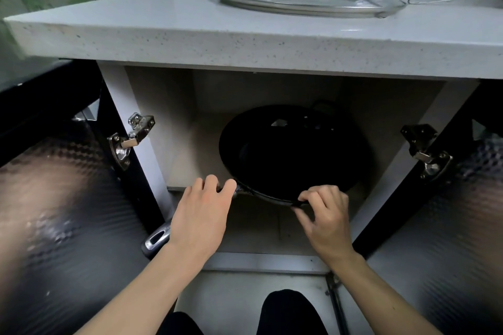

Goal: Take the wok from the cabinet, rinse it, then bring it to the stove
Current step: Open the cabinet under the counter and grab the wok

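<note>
Both hands grip wok (288,152) rim/handle.

The cabinet (174,122) mouth in the middle of the frame stands open, both doors (54,198) swung wide to lower left and lower right, so the way in from the front is free. The wok (288,152) fills the centre and right of the shelf, leaving bare floor along its left side and a dark gap above it under the countertop (190,35). Both hands, left hand (200,219) and right hand (325,216), take up the front edge.
</note>
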